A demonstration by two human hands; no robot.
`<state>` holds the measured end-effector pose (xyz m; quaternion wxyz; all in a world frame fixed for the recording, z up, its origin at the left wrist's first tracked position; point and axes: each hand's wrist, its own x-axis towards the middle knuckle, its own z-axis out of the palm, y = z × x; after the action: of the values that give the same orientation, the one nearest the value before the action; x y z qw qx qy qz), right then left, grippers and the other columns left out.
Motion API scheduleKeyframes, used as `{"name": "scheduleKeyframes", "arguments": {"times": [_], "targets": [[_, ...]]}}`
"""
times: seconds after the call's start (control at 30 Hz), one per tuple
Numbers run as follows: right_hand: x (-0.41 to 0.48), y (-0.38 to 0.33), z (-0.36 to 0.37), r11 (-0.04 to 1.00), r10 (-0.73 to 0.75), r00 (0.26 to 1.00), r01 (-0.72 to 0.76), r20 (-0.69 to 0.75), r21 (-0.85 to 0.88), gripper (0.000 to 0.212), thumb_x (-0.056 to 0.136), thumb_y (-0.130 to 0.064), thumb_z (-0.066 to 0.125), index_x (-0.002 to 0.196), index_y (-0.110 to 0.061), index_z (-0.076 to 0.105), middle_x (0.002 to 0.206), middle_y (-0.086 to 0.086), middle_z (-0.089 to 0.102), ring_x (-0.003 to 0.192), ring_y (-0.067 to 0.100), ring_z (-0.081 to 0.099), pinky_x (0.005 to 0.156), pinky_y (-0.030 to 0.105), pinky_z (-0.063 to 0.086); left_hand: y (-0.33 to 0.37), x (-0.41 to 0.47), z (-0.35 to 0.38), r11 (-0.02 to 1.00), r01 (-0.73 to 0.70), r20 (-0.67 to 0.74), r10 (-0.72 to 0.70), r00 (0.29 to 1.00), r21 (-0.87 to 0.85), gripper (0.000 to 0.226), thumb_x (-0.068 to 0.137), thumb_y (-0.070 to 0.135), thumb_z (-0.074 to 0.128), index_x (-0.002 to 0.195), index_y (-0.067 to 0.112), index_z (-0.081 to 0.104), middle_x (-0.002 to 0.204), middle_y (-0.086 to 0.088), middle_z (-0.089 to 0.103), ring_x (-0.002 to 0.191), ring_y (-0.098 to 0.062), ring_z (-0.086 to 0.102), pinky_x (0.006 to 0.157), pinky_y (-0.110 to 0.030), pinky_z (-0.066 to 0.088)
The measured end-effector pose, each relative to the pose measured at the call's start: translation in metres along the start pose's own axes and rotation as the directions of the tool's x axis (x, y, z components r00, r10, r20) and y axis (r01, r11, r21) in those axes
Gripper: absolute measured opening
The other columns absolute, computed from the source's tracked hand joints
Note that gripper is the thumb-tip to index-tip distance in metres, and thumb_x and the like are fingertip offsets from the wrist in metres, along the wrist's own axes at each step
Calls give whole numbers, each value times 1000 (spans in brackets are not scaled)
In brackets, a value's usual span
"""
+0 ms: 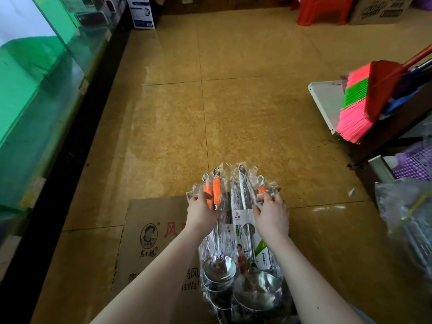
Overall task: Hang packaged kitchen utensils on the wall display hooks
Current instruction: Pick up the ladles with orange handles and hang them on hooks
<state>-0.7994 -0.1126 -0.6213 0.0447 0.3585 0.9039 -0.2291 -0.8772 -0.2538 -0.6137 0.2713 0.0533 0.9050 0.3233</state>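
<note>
Several steel ladles in clear plastic sleeves (243, 232) lie bunched low in the middle of the head view, bowls toward me, handles pointing away. Some have orange handles (216, 189) with metal hanging loops at the tips. My left hand (202, 212) grips the orange-handled ladles on the left of the bunch. My right hand (271, 215) holds the packaged ladles on the right, fingers curled over the wrapping near another orange handle (261, 189). No wall hooks are in view.
A flattened cardboard box (149, 242) lies on the tan tiled floor (233, 101) under the ladles. A glass counter (42, 94) runs along the left. A pink and green broom (360, 101) leans on a shelf at right; a red stool (322, 10) stands far back.
</note>
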Motion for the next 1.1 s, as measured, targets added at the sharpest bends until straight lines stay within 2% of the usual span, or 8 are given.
{"name": "scheduleKeyframes", "arguments": {"times": [0.2,0.33,0.43,0.53,0.8,0.97,1.03,1.1], "targets": [[0,-4,-5,984,-2,1000,0,15,176,19,94,-16,51,112,-13,55,118,7,52,106,23,53,89,37,50,4,2,7,997,30,-32,-32,999,-68,39,87,5,61,123,12,48,114,-8,57,86,-22,59,62,-30,49],[-5,-7,-11,955,-27,999,16,33,295,19,98,-11,44,116,-8,47,81,-6,45,69,14,54,69,38,55,6,-2,8,987,11,-77,-23,997,-158,31,87,4,61,114,14,49,101,-2,63,90,-23,63,74,-36,55],[-6,-4,-12,918,-5,999,-11,41,396,23,100,-12,40,121,-3,42,72,-6,44,56,10,46,48,27,40,6,-4,9,966,14,-57,-30,998,-257,29,87,-4,54,108,15,48,103,-6,63,90,-24,62,69,-36,53],[-3,-2,-13,842,41,998,-64,54,536,23,101,-16,37,118,-2,41,72,0,48,54,11,44,44,21,30,6,-4,8,947,8,-95,-41,995,-323,28,85,-9,48,99,15,48,96,-10,63,79,-23,60,56,-32,49],[-7,-4,-24,572,78,992,-123,95,811,27,94,-28,53,114,-14,42,95,-1,50,71,5,46,59,22,36,18,-4,5,769,158,52,-161,986,-620,23,85,6,59,100,13,43,83,-5,49,62,-13,42,53,-25,35],[-11,-4,-33,502,44,992,-125,119,856,53,87,-39,64,129,-18,40,98,-17,45,86,2,47,77,22,37,24,-11,5,824,75,58,-51,997,-561,79,76,45,74,138,11,38,123,-5,57,106,-24,58,85,-32,46],[-12,-6,-35,499,33,990,-135,137,856,72,83,-43,68,140,-12,36,115,-13,49,108,10,49,88,24,34,30,-13,1,807,51,42,-32,999,-588,61,79,45,71,125,10,51,102,-4,63,83,-19,61,72,-28,49],[-15,-12,-38,505,16,989,-137,149,852,92,71,-58,71,142,-9,38,136,-2,49,125,20,48,97,28,34,35,-15,-3,805,15,26,1,1000,-593,33,84,43,68,95,13,62,72,0,56,58,-12,49,53,-21,41]]}}
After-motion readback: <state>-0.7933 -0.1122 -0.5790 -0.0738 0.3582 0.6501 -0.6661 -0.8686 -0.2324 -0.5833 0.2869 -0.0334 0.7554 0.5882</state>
